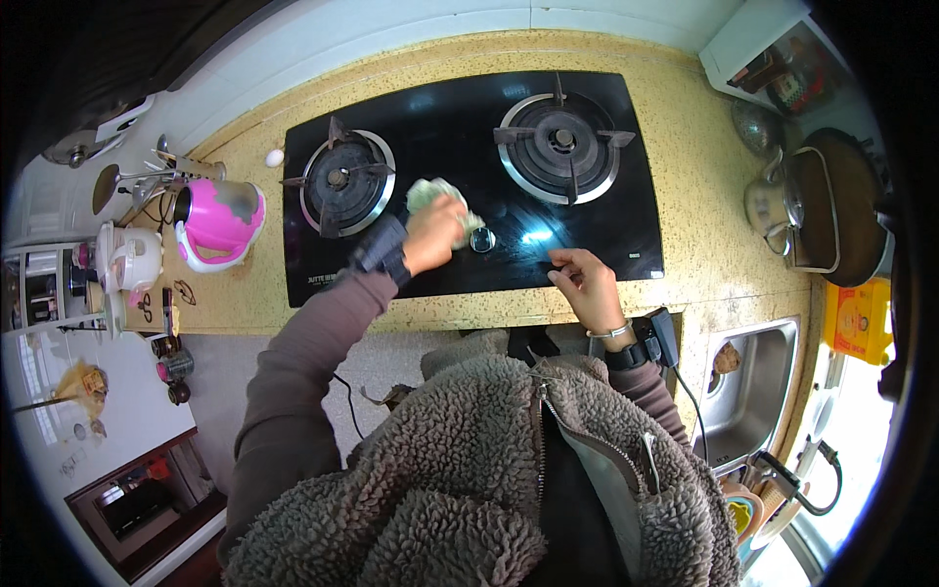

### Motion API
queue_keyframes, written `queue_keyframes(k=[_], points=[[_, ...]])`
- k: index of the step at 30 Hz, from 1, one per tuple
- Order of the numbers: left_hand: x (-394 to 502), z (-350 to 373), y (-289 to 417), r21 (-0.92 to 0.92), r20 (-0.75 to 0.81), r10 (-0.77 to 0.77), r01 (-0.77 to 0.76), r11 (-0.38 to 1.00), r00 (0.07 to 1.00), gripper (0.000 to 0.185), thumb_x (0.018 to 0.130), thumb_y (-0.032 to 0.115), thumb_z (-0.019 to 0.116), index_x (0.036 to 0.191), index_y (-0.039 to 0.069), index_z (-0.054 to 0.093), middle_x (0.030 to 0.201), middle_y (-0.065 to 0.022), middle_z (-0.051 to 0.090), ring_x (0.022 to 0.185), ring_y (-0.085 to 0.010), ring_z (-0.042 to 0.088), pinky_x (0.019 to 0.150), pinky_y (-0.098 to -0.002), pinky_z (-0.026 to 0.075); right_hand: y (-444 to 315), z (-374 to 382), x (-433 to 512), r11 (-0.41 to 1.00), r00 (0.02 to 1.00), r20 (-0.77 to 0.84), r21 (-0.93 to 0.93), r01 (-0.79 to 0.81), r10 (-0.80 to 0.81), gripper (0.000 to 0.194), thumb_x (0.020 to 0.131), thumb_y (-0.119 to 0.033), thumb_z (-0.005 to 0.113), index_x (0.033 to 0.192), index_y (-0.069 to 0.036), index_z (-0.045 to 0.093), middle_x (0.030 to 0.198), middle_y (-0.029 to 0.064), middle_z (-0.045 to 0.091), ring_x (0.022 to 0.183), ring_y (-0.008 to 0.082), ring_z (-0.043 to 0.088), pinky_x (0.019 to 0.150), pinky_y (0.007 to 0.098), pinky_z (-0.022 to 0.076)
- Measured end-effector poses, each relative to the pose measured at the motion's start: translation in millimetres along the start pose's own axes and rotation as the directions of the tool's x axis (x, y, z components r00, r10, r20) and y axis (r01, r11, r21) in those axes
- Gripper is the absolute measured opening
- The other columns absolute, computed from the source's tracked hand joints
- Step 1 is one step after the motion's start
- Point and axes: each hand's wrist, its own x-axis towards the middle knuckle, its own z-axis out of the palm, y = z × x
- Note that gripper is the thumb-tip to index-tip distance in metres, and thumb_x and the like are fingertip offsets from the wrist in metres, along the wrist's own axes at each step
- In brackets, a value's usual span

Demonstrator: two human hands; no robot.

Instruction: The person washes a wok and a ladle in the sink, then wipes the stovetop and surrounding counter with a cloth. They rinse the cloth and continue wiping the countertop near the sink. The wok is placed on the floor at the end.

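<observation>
My left hand (434, 233) is closed on a pale green cloth (433, 192), pressed to the black glass gas hob (455, 125). The cloth lies between the two burners, just right of the left burner (339, 178). A round control knob (483, 240) shows beside the cloth's lower edge. Over the hob's front edge, my right hand (585, 286) has loosely bent fingers, thumb and forefinger apart, with nothing in it. The right burner (563, 138) is above and behind that hand. Both burners carry dark pan supports. Cloth and hand hide part of the glass.
Left of the hob are an egg (274, 158), a pink kettle (220, 220), a utensil holder (202, 168) and a white cooker (130, 257). To the right stand a metal pot (770, 202) and a large dark pan (843, 213). A steel sink (755, 396) is at lower right.
</observation>
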Motion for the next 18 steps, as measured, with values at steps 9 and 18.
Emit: queue_keyframes(k=[9, 18], points=[[48.3, 14.4, -29.3, -0.048, 0.067, -0.28, 0.284, 0.958, 0.958, 0.01, 0.062, 0.008, 0.067, 0.055, 0.014, 0.064, 0.085, -0.0075, 0.06, 0.085, -0.0285, 0.055, 0.072, -0.0374, 0.046, 4.2, -10.9, -14.8, 0.999, 0.999, 0.006, 0.008, -0.031, 0.031, 0.026, 0.075, -0.003, 0.067, 0.1, -0.001, 0.063, 0.086, 0.0085, 0.064, 0.071, 0.0142, 0.06, 0.061, 0.0244, 0.0476], [35.6, 76.0, 126.7, -0.171, -0.05, -0.083, 0.073, 0.983, 0.995, 0.023, 0.072, 0.006, 0.058, 0.094, -0.002, 0.057, 0.11, -0.0168, 0.052, 0.105, -0.0315, 0.051, 0.083, -0.0401, 0.047, -12.3, -11.0, -18.0, 0.997, 1.0, -0.002, 0.08, -0.019, 0.019, 0.023, 0.079, -0.005, 0.066, 0.101, -0.001, 0.063, 0.086, 0.006, 0.065, 0.069, 0.0094, 0.059, 0.059, 0.0215, 0.046]])
